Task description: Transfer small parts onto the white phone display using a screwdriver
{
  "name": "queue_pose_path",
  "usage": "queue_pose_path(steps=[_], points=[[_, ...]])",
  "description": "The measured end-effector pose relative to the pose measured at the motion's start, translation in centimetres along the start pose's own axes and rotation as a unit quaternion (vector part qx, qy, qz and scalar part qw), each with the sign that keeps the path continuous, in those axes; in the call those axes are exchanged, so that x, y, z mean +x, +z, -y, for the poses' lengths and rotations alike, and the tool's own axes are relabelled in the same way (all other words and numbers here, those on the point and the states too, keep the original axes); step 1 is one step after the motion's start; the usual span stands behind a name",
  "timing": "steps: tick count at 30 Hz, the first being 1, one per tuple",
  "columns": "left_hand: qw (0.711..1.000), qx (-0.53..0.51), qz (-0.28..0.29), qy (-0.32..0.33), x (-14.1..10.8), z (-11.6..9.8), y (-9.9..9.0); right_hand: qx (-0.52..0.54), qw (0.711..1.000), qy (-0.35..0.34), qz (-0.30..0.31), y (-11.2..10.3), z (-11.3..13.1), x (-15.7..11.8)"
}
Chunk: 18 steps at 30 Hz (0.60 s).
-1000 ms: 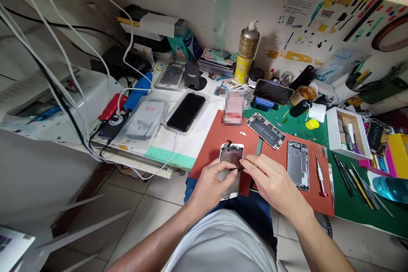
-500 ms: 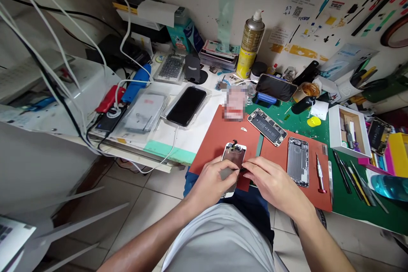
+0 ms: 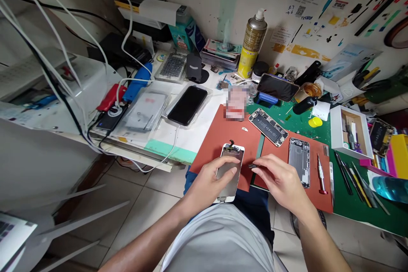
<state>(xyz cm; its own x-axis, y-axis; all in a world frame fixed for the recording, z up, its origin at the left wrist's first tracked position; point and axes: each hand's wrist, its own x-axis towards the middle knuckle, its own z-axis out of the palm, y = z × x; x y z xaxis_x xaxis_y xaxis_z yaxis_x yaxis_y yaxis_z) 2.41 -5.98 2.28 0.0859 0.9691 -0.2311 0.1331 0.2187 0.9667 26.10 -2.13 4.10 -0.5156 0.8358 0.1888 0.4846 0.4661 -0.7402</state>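
A white-framed phone screen assembly (image 3: 230, 182) lies back side up at the front edge of the red mat (image 3: 210, 136), a dark flex cable at its top. My left hand (image 3: 210, 178) rests over its left side, thumb and index finger apart above the metal back. Just right of the screen, my right hand (image 3: 280, 174) pinches a small dark part (image 3: 252, 165) between thumb and fingertips. Beyond my right hand lie an opened phone with a battery (image 3: 268, 127) and a bare phone housing (image 3: 299, 161).
A screwdriver (image 3: 321, 174) lies right of the housing, with tweezers and pens (image 3: 353, 178) farther right. A white box (image 3: 350, 131) holds tools. A black phone (image 3: 187, 105) sits at the left on a clear case. Behind stands a spray can (image 3: 252, 44).
My right hand has moved right, away from the screen, with the small dark part. My left thumb and index finger have spread apart, and more of the screen's back shows.
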Motion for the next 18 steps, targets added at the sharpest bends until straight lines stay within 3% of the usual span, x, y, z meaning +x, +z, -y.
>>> queue_pose_path(steps=[4,7,11,18], points=[[0.993,-0.101,-0.01,-0.053,-0.4,0.4,0.3,0.041,0.993,0.067,-0.084,0.6,0.1,0.0],[0.987,-0.141,-0.025,-0.078,-0.7,0.6,1.0,0.065,0.988,0.086,-0.109,1.6,0.3,0.3],[0.991,-0.106,-0.047,-0.06,-1.0,0.8,1.6,0.086,0.984,0.084,-0.129,3.0,0.0,0.7],[0.992,-0.093,-0.078,-0.036,-1.2,1.6,1.9,0.144,0.97,0.148,-0.129,4.2,-0.5,0.4]])
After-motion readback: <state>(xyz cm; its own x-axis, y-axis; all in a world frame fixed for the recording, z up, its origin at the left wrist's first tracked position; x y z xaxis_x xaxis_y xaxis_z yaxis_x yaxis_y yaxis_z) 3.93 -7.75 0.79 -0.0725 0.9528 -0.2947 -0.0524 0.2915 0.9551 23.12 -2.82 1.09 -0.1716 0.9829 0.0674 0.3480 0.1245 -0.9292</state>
